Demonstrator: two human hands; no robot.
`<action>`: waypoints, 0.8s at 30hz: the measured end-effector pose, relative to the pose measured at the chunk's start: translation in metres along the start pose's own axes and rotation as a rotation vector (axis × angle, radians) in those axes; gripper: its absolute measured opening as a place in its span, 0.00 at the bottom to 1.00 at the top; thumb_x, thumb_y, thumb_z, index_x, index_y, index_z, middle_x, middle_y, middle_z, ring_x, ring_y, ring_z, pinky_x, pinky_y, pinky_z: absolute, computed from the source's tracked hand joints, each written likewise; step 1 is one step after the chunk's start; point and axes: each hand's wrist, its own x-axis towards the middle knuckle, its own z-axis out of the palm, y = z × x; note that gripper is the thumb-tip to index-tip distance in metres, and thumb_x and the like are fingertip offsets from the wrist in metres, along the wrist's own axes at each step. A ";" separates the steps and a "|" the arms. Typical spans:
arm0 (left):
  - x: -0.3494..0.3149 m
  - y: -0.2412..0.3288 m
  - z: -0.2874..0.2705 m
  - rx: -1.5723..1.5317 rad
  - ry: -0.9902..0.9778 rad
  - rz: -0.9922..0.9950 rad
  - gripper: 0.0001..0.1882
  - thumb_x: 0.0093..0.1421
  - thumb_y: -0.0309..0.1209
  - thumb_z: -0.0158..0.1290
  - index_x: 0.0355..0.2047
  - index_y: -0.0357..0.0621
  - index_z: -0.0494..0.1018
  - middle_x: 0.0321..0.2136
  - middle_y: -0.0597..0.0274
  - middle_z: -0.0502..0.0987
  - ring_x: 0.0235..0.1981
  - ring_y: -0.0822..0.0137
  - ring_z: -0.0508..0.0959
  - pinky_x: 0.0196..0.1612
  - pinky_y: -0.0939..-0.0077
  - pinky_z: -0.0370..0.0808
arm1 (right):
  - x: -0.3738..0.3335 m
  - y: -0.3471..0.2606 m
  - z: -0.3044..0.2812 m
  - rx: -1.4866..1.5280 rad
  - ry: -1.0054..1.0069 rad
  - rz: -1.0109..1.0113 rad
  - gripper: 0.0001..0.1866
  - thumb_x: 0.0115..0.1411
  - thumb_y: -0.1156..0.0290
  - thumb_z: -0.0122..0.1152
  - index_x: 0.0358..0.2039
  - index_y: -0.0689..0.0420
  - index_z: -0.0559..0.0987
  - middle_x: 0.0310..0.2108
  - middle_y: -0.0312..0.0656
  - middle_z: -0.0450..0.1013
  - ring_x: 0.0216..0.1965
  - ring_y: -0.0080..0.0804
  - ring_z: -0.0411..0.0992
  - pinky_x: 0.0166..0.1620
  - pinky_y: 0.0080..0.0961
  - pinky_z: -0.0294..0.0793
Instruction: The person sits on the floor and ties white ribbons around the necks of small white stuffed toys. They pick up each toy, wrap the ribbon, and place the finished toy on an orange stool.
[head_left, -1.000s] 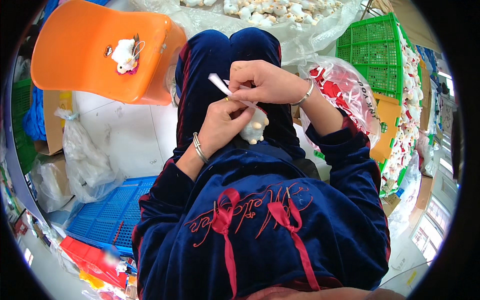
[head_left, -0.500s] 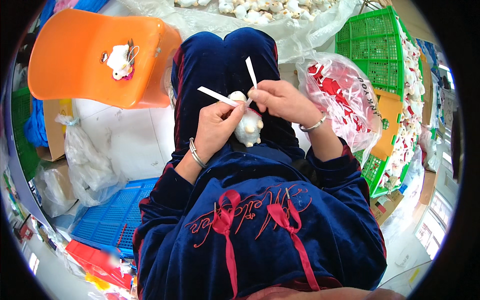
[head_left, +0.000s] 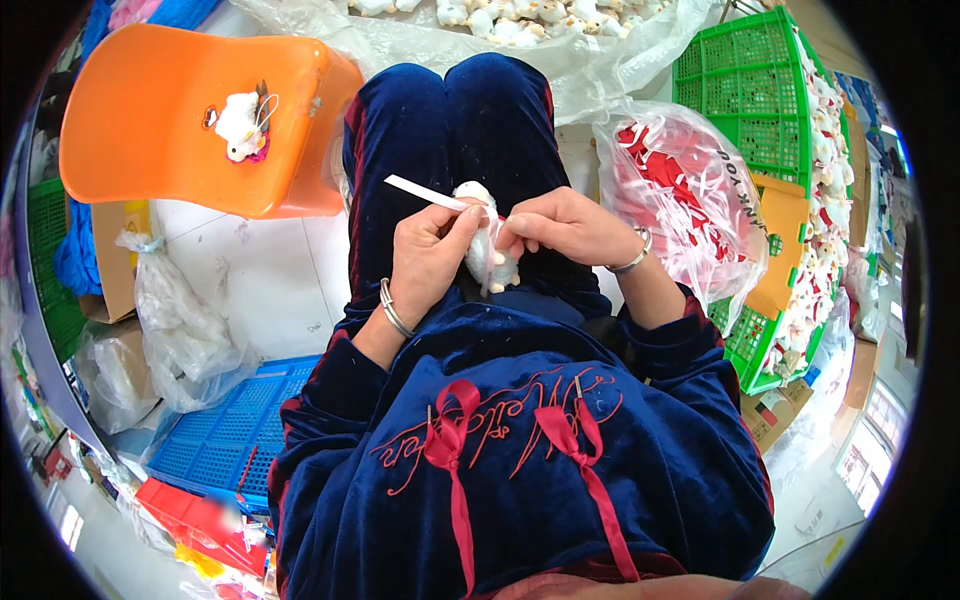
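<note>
A small white plush toy (head_left: 482, 262) rests upright on my lap between my hands, with a white ribbon (head_left: 424, 192) at its neck. My left hand (head_left: 425, 258) is closed at the toy's neck, thumb and finger pinching the ribbon. One end of it sticks out past these fingers to the far left. The other end hangs down over the toy's body. At the toy's right side my right hand (head_left: 568, 228) is closed, its fingertips pressed together on the ribbon by the neck. My fingers partly hide the ribbon's crossing.
An orange chair (head_left: 190, 120) at left bears another white plush toy (head_left: 240, 127). To my right are a clear bag (head_left: 700, 190) of red and white pieces and a green crate (head_left: 740, 100) with many plush toys. A blue crate (head_left: 230, 430) lies at lower left.
My right hand has moved slightly down and nearer its side of the toy. The ribbon end that pointed up and away now hangs down across the toy's front.
</note>
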 end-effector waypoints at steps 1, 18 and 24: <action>-0.001 0.000 0.002 -0.029 0.010 0.012 0.11 0.68 0.30 0.59 0.44 0.34 0.83 0.33 0.62 0.85 0.33 0.77 0.81 0.37 0.82 0.77 | 0.002 -0.002 0.001 -0.033 0.015 0.053 0.14 0.70 0.64 0.59 0.36 0.64 0.83 0.27 0.33 0.78 0.31 0.18 0.72 0.38 0.21 0.73; -0.002 -0.006 0.004 -0.057 0.000 0.151 0.09 0.70 0.27 0.57 0.44 0.34 0.82 0.34 0.68 0.81 0.29 0.82 0.74 0.33 0.86 0.69 | 0.007 -0.002 -0.009 0.308 0.090 0.192 0.24 0.77 0.56 0.47 0.38 0.63 0.82 0.20 0.34 0.72 0.16 0.17 0.65 0.21 0.14 0.64; -0.001 -0.010 0.003 0.000 -0.009 0.201 0.09 0.69 0.27 0.57 0.44 0.34 0.82 0.35 0.67 0.81 0.31 0.80 0.75 0.35 0.86 0.71 | 0.010 -0.007 0.000 0.555 0.160 0.034 0.18 0.76 0.60 0.48 0.43 0.62 0.80 0.24 0.32 0.71 0.22 0.18 0.66 0.26 0.16 0.66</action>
